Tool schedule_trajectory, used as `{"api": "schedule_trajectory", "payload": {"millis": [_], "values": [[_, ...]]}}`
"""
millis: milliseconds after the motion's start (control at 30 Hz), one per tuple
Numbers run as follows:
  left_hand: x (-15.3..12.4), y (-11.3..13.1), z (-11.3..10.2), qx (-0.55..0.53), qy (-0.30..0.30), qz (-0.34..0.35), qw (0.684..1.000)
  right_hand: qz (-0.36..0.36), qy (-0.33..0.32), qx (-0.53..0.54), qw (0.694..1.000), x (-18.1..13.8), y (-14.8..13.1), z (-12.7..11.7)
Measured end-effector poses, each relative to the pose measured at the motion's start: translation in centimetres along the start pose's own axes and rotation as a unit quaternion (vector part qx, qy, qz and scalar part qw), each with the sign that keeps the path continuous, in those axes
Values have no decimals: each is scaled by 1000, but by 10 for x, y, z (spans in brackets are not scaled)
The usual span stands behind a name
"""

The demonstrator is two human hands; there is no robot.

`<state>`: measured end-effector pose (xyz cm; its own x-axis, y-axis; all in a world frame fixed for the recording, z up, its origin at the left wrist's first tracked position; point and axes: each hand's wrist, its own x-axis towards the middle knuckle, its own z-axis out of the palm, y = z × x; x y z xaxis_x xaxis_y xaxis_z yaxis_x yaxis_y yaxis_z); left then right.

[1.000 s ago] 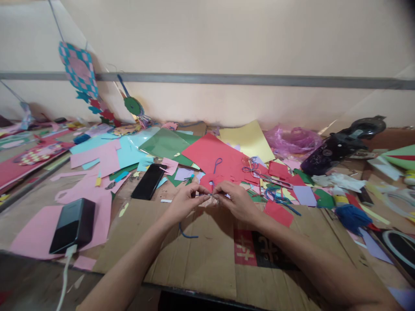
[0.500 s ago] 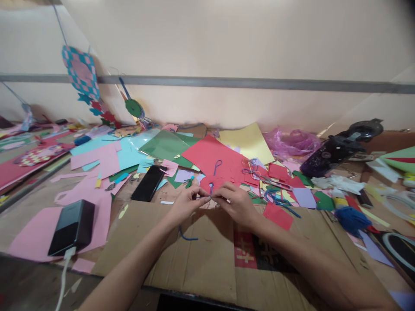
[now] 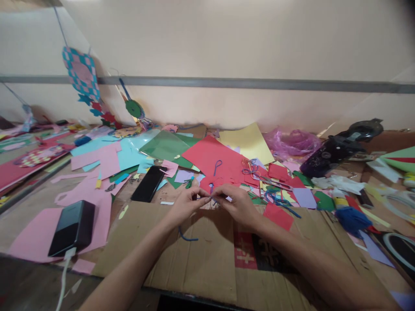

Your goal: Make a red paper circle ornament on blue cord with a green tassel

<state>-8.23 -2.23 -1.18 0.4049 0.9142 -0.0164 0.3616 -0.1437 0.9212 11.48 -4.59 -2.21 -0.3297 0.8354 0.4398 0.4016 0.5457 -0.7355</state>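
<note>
My left hand and my right hand meet fingertip to fingertip at the near edge of the red paper. Both are closed in a pinch on a thin blue cord, which runs up from between them. A loop of blue cord lies on the red paper sheet just beyond. Under my left wrist, a loose blue cord end rests on the cardboard. The exact part of the cord between my fingertips is too small to make out.
Left of my hands lie a black phone and a dark power bank with a white cable. Paper scraps, scissors and blue yarn are to the right. A dark bottle leans behind them.
My right hand's fingers have shifted slightly at the cord. My left hand and the things around stay almost the same.
</note>
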Motion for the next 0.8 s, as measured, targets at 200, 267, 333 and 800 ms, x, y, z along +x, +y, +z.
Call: {"api": "schedule_trajectory", "payload": {"millis": [200,267,333,800], "values": [[0,-6,1,0,1,6,1000,-7,-2,9,1000,-1,0,2],[0,-7,1,-7,2,8,1000,-1,-2,12,1000,-1,-1,1],[1,-8,1,-17,10,5,1000,15,-2,10,1000,0,-3,-1],[1,-6,0,-26,13,-10,1000,3,-10,-96,995,1,0,-4]]}}
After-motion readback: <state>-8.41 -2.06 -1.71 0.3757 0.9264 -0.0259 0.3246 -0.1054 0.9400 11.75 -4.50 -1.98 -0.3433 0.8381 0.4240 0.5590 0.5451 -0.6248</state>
